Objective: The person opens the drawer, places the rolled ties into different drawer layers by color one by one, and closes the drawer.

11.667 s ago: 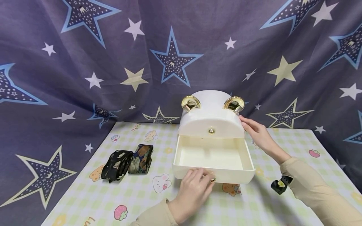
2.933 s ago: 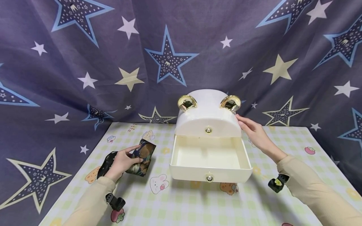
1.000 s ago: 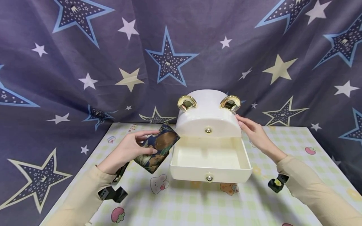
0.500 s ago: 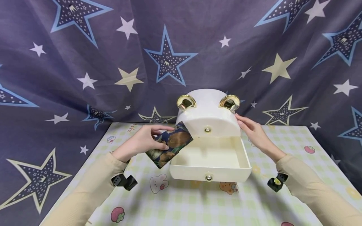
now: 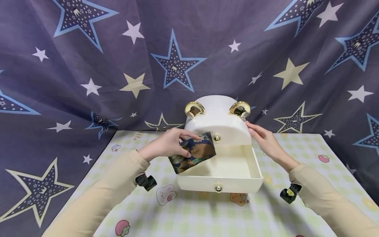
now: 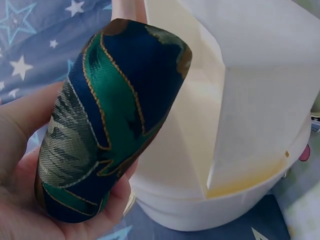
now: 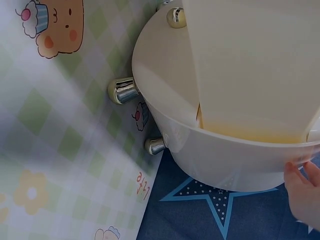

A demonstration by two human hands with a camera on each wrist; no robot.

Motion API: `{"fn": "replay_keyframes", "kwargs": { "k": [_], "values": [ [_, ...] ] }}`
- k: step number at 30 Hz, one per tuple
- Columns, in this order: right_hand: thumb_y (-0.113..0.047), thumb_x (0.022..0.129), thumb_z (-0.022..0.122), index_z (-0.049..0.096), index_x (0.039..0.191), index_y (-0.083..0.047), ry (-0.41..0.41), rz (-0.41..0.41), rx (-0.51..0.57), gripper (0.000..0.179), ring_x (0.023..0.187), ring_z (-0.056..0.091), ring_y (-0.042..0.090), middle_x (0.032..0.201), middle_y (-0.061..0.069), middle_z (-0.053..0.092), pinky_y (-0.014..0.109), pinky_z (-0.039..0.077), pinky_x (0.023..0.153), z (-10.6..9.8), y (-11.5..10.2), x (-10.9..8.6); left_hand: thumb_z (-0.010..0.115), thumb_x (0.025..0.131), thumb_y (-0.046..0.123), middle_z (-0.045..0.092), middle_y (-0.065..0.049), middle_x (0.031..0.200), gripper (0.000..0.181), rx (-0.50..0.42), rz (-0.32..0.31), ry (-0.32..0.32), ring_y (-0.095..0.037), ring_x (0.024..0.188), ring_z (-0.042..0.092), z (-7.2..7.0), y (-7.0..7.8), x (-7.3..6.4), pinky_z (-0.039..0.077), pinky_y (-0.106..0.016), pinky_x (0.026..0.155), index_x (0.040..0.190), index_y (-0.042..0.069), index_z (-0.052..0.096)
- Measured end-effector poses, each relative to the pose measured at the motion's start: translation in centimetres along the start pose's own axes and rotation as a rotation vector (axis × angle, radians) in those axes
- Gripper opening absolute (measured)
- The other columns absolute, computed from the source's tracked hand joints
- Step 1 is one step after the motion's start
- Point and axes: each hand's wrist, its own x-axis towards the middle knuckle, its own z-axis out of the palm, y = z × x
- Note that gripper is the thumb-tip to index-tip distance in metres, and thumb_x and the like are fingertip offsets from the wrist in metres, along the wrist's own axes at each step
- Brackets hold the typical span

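Note:
My left hand (image 5: pixel 168 143) pinches a folded floral cloth (image 5: pixel 201 149), navy with brown and green patches, between thumb and fingers. It hangs over the left part of a pulled-out white drawer (image 5: pixel 195 183). Close up in the left wrist view, the cloth (image 6: pixel 115 115) shows gold outlines and thick folds. The drawer belongs to a rounded white box (image 5: pixel 219 108) with gold ear-like pieces and a second knobbed drawer front above. My right hand (image 5: pixel 267 143) touches the box's right side with extended fingers; in the right wrist view the same hand (image 7: pixel 305 197) appears at the box's edge.
A checked tablecloth (image 5: pixel 154 217) with cartoon prints covers the table. Behind the box hangs a dark star-patterned curtain (image 5: pixel 118 62). The lower drawer's gold knob (image 5: pixel 218 188) faces the front. My left forearm hides part of the table's left side.
The drawer stays pulled out. My left hand left its knob, took the floral cloth from the table's left and carried it right, over the drawer. My right hand stays at the box.

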Motion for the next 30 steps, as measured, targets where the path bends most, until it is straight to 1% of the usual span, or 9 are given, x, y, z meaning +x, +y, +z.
{"fn": "replay_keyframes", "kwargs": {
  "k": [3,5,7,10,14,20,22,27,30],
  "values": [
    [-0.031,0.094,0.041,0.038,0.133,-0.005,0.005,-0.004,-0.006,0.047,0.121,0.038,0.028,0.138,0.011,0.035,0.012,0.035,0.087,0.0,0.0,0.0,0.073,0.066,0.004,0.057,-0.006,0.117,0.05,0.045,-0.008,-0.025,-0.027,0.101,0.055,0.4,0.3,0.8,0.046,-0.032,0.081,0.113,0.013,0.061],
    [-0.031,0.094,0.041,0.039,0.133,-0.006,0.007,-0.003,-0.007,0.047,0.12,0.039,0.028,0.138,0.011,0.035,0.007,0.035,0.08,0.1,0.0,0.0,0.073,0.066,0.005,0.058,-0.006,0.116,0.05,0.077,-0.015,-0.04,-0.026,0.101,0.055,0.6,0.5,1.2,0.046,-0.03,0.078,0.113,0.015,0.061],
    [-0.031,0.094,0.041,0.039,0.133,-0.007,0.009,0.003,-0.008,0.047,0.118,0.042,0.027,0.138,0.01,0.035,0.009,0.039,0.075,0.1,0.0,-0.1,0.074,0.066,0.006,0.059,-0.005,0.114,0.05,0.099,-0.03,-0.051,-0.026,0.102,0.054,0.8,0.8,1.5,0.047,-0.029,0.072,0.113,0.018,0.061],
    [-0.031,0.094,0.041,0.039,0.133,-0.006,0.016,0.009,-0.016,0.047,0.118,0.042,0.027,0.137,0.011,0.037,0.019,0.042,0.083,0.1,0.1,-0.2,0.074,0.067,0.007,0.059,-0.004,0.114,0.049,0.105,-0.038,-0.074,-0.024,0.104,0.054,1.0,1.0,1.8,0.047,-0.026,0.068,0.113,0.019,0.061],
    [-0.031,0.093,0.041,0.04,0.132,-0.004,0.018,0.005,-0.013,0.047,0.121,0.038,0.028,0.136,0.012,0.037,0.035,0.034,0.097,0.2,0.1,-0.1,0.073,0.067,0.006,0.057,-0.003,0.117,0.048,0.105,-0.007,-0.098,-0.023,0.104,0.054,1.2,1.3,1.9,0.047,-0.025,0.07,0.112,0.018,0.061],
    [-0.03,0.094,0.041,0.04,0.132,-0.004,0.028,0.0,-0.02,0.046,0.121,0.039,0.028,0.136,0.012,0.038,0.032,0.034,0.096,0.2,0.2,0.0,0.072,0.066,0.003,0.057,-0.003,0.117,0.047,0.11,0.065,-0.142,-0.022,0.102,0.054,1.9,1.9,2.7,0.046,-0.02,0.065,0.11,0.016,0.062],
    [-0.03,0.094,0.042,0.041,0.132,-0.005,0.031,-0.011,-0.023,0.046,0.12,0.039,0.028,0.136,0.012,0.038,0.033,0.034,0.096,0.2,0.2,0.0,0.072,0.066,0.002,0.058,-0.003,0.116,0.047,0.126,0.073,-0.158,-0.022,0.102,0.054,2.1,2.1,3.0,0.046,-0.02,0.067,0.11,0.016,0.063],
    [-0.029,0.094,0.042,0.041,0.132,-0.005,0.029,-0.015,-0.019,0.045,0.12,0.039,0.028,0.136,0.011,0.038,0.039,0.033,0.096,0.1,0.2,0.1,0.073,0.064,0.003,0.058,0.0,0.116,0.049,0.216,0.073,-0.19,-0.019,0.104,0.054,2.6,2.4,3.9,0.042,-0.026,0.085,0.109,0.018,0.063],
    [-0.029,0.094,0.042,0.04,0.132,-0.004,0.022,-0.01,-0.01,0.046,0.121,0.038,0.028,0.136,0.012,0.037,0.041,0.032,0.097,0.1,0.2,0.1,0.075,0.064,0.004,0.057,0.001,0.117,0.05,0.266,0.056,-0.213,-0.017,0.104,0.055,3.0,2.6,4.2,0.041,-0.029,0.087,0.109,0.021,0.062]
  ]
}}
